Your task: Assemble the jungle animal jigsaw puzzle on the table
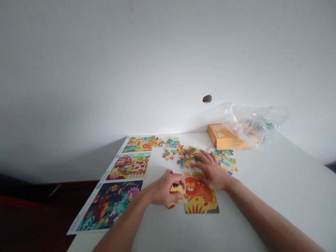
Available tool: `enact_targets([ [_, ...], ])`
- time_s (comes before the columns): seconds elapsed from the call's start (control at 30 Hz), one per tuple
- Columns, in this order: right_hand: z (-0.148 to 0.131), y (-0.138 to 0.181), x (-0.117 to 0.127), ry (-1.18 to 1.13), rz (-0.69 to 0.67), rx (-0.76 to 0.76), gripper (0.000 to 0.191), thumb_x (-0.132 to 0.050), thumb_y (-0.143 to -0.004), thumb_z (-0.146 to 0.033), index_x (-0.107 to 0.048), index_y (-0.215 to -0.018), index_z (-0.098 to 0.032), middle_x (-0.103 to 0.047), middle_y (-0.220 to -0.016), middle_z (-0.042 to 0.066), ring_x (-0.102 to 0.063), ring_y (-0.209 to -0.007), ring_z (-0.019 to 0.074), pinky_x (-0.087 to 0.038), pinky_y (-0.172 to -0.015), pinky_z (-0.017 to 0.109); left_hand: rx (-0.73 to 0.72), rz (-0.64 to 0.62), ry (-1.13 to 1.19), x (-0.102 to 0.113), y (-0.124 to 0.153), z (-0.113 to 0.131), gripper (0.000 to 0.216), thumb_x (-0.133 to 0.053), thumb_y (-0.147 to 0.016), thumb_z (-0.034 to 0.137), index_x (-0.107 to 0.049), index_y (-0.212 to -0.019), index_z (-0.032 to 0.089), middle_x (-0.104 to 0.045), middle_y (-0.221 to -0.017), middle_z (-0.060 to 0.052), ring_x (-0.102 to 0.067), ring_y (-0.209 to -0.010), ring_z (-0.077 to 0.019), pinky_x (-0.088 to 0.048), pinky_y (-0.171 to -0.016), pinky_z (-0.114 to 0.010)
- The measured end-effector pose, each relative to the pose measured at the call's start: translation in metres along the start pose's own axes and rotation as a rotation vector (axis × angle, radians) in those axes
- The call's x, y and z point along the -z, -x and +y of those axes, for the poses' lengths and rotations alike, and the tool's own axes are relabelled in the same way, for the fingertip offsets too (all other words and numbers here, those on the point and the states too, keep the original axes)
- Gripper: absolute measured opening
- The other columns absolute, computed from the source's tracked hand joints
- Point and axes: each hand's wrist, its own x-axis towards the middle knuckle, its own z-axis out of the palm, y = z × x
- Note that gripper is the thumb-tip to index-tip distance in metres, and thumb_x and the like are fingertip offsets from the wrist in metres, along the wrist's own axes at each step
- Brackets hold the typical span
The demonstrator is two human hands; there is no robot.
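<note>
A partly joined lion puzzle (201, 203) lies flat on the white table in front of me. At its left edge my left hand (168, 187) is closed around yellow puzzle pieces (176, 196), with thumb and fingers curled over them. My right hand (212, 171) is spread above the puzzle's upper right corner, its fingertips reaching over a pile of loose puzzle pieces (187, 155). Its palm hides part of the lion picture. I cannot see anything gripped in it. More loose pieces (228, 162) lie just beyond the right hand.
Three printed picture sheets (128, 166) run along the table's left edge. An orange puzzle box (223, 136) stands at the back right, with a clear plastic bag (252, 126) over it. A white wall (157, 70) with a hole (207, 98) rises behind the table.
</note>
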Motion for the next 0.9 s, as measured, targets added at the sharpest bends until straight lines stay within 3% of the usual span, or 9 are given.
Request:
enact_targets([
  [0.2,0.0006,-0.0006,-0.0012,0.001,0.003,0.002,0.047,-0.064,-0.081,-0.039,-0.060,-0.127,-0.033,-0.040,-0.148,0.008,-0.016,-0.143,0.0372,-0.009,-0.112,0.064,-0.025,0.066,0.112,0.0001,0.0018,-0.0023,0.016,-0.060,-0.080,0.029,-0.053,-0.093,0.020,-0.060,-0.087,0.001,-0.053,-0.083,-0.0153,-0.042,-0.081,-0.028],
  [0.4,0.0007,-0.0006,-0.0014,-0.002,0.006,0.005,0.047,-0.065,-0.080,-0.038,-0.060,-0.127,-0.033,-0.040,-0.147,0.007,-0.018,-0.142,0.0377,-0.009,-0.112,0.064,-0.030,0.089,0.241,-0.0009,0.0001,-0.0026,0.022,-0.063,-0.077,0.030,-0.045,-0.081,0.019,-0.048,-0.077,0.004,-0.045,-0.070,-0.0110,-0.039,-0.066,-0.022],
  [0.57,0.0008,-0.0006,-0.0021,-0.001,0.012,0.002,0.046,-0.065,-0.080,-0.038,-0.061,-0.125,-0.033,-0.040,-0.147,0.007,-0.018,-0.142,0.0366,-0.008,-0.113,0.062,-0.004,0.109,0.148,-0.0012,0.0001,-0.0038,0.016,-0.062,-0.076,0.025,-0.048,-0.074,0.018,-0.054,-0.073,0.003,-0.048,-0.071,-0.0122,-0.039,-0.070,-0.023],
  [0.77,0.0021,-0.0004,-0.0040,0.003,0.014,0.001,0.047,-0.065,-0.080,-0.038,-0.060,-0.126,-0.033,-0.040,-0.148,0.007,-0.017,-0.142,0.0374,-0.009,-0.112,0.063,-0.051,0.104,0.098,-0.0011,-0.0019,-0.0046,0.018,-0.060,-0.079,0.023,-0.065,-0.095,0.017,-0.063,-0.068,0.004,-0.054,-0.065,-0.0124,-0.037,-0.089,-0.031],
  [0.9,0.0008,0.0000,-0.0026,-0.002,0.017,0.004,0.046,-0.065,-0.080,-0.037,-0.061,-0.126,-0.033,-0.040,-0.148,0.007,-0.017,-0.142,0.0373,-0.009,-0.112,0.063,-0.088,0.113,0.078,0.0014,-0.0014,-0.0047,0.018,-0.058,-0.081,0.024,-0.072,-0.091,0.019,-0.067,-0.072,0.001,-0.057,-0.067,-0.0131,-0.035,-0.094,-0.033],
])
